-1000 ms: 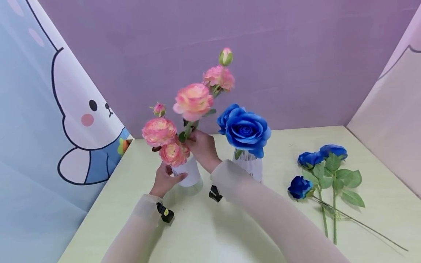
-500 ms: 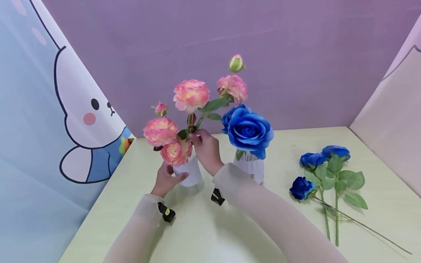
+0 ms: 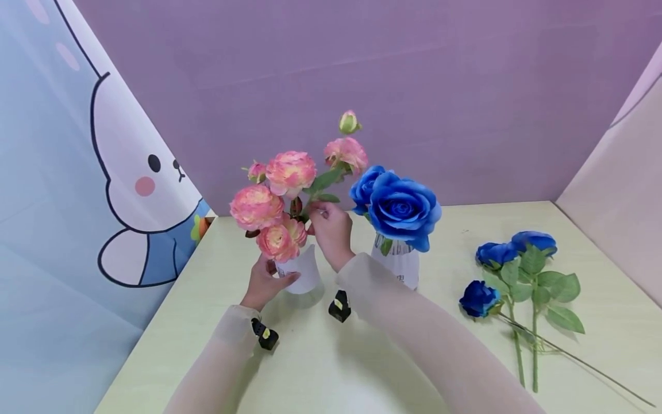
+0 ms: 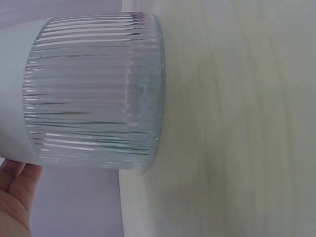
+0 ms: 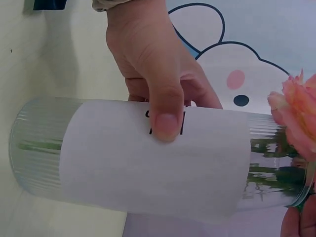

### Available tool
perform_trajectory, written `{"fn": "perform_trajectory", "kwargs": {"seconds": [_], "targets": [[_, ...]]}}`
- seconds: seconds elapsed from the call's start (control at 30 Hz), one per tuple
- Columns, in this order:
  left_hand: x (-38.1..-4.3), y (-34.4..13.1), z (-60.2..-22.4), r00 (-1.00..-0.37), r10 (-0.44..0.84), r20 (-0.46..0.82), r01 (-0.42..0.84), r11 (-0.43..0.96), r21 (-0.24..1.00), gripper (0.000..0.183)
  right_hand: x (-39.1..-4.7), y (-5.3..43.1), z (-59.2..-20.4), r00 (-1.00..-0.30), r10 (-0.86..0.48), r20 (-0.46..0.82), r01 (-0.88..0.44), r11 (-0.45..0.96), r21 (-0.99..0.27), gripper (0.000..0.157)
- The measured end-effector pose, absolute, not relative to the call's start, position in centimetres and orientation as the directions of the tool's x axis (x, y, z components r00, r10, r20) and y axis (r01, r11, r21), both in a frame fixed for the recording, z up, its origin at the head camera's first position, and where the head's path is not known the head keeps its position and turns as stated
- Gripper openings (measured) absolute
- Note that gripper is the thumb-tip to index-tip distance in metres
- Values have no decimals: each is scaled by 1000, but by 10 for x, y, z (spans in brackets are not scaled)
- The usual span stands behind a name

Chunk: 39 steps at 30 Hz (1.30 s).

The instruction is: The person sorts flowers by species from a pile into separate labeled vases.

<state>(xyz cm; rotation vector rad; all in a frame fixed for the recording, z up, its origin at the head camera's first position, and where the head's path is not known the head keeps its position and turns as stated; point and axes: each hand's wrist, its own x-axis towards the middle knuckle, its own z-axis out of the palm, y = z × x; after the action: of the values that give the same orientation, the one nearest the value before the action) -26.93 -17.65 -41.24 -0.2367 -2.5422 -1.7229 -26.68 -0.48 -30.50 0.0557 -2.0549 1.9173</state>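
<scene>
My left hand [image 3: 265,283] grips a ribbed glass vase [image 4: 94,94] wrapped in white paper [image 5: 153,158], its thumb across the paper in the right wrist view. Pink flowers [image 3: 257,207] crowd over the vase's mouth. Just above the rim, my right hand [image 3: 333,233] pinches the stem of a taller pink spray, with an open bloom [image 3: 291,173], a paler bloom [image 3: 346,154] and a green-pink bud [image 3: 349,122]. Only the right fingertips [image 5: 298,219] show at the right wrist view's lower corner. Green stems are visible through the glass.
To the right stands a second paper-wrapped vase [image 3: 395,269] with large blue roses [image 3: 403,206]. More blue roses [image 3: 477,298] with leafy stems lie on the pale table [image 3: 320,368] at the right. A purple backdrop [image 3: 439,86] rises behind, and a rabbit-print cloth [image 3: 134,190] hangs at the left.
The taller pink spray has turned and sunk lower toward the vase, its blooms now nearer the other pink flowers. My right hand stays by the rim, while my left keeps holding the vase.
</scene>
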Motion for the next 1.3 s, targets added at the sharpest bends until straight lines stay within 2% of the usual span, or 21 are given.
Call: {"fn": "perform_trajectory", "kwargs": {"seconds": [0.13, 0.3, 0.37, 0.43, 0.5, 0.53, 0.6, 0.67, 0.7, 0.73, 0.8, 0.9, 1.0, 1.1, 1.2, 1.3], "targets": [[-268, -176, -410, -982, 99, 162, 188, 390, 901, 68, -265, -3, -307, -954, 159, 256, -243, 99, -965, 24], [-269, -176, -410, -972, 92, 217, 236, 400, 885, 72, -255, 5, -312, -960, 67, 272, -254, 198, -947, 29], [-269, -173, -411, -961, 68, 269, 275, 379, 884, 72, -248, 13, -315, -960, -6, 281, -272, 264, -925, 31], [-267, -170, -413, -922, 15, 387, 365, 366, 856, 69, -240, 23, -320, -948, -90, 305, -318, 316, -894, 31], [-264, -166, -416, -804, -47, 593, 534, 384, 753, 55, -233, 36, -327, -918, -195, 345, -393, 338, -855, 30], [-263, -163, -417, -705, -73, 705, 626, 402, 668, 46, -229, 44, -332, -900, -247, 360, -427, 332, -841, 30], [-260, -157, -418, -447, -74, 891, 774, 467, 428, 27, -221, 61, -344, -854, -341, 392, -496, 307, -812, 29], [-258, -150, -415, -218, -6, 976, 848, 494, 193, 15, -216, 81, -357, -827, -420, 375, -510, 278, -814, 31], [-256, -146, -413, -148, 38, 988, 872, 476, 113, 14, -214, 90, -363, -817, -452, 357, -505, 264, -822, 31], [-255, -142, -410, -112, 86, 990, 893, 446, 62, 17, -211, 100, -368, -812, -481, 330, -494, 266, -828, 32], [-251, -134, -405, -115, 169, 979, 922, 385, 42, 24, -208, 119, -374, -798, -533, 282, -482, 284, -829, 31], [-246, -123, -402, -208, 227, 951, 949, 282, 140, 22, -202, 144, -380, -778, -582, 238, -476, 296, -828, 29], [-241, -106, -400, -339, 244, 909, 937, 175, 303, 12, -195, 170, -382, -799, -566, 202, -442, 326, -836, 32], [-236, -87, -396, -503, 252, 827, 864, 102, 494, 25, -188, 195, -383, -850, -502, 161, -378, 366, -851, 38], [-233, -69, -390, -658, 286, 696, 744, 103, 661, 35, -182, 218, -385, -871, -470, 145, -357, 402, -843, 43], [-234, -56, -387, -777, 319, 543, 608, 157, 778, 44, -178, 239, -389, -855, -486, 180, -400, 400, -825, 44]]}}
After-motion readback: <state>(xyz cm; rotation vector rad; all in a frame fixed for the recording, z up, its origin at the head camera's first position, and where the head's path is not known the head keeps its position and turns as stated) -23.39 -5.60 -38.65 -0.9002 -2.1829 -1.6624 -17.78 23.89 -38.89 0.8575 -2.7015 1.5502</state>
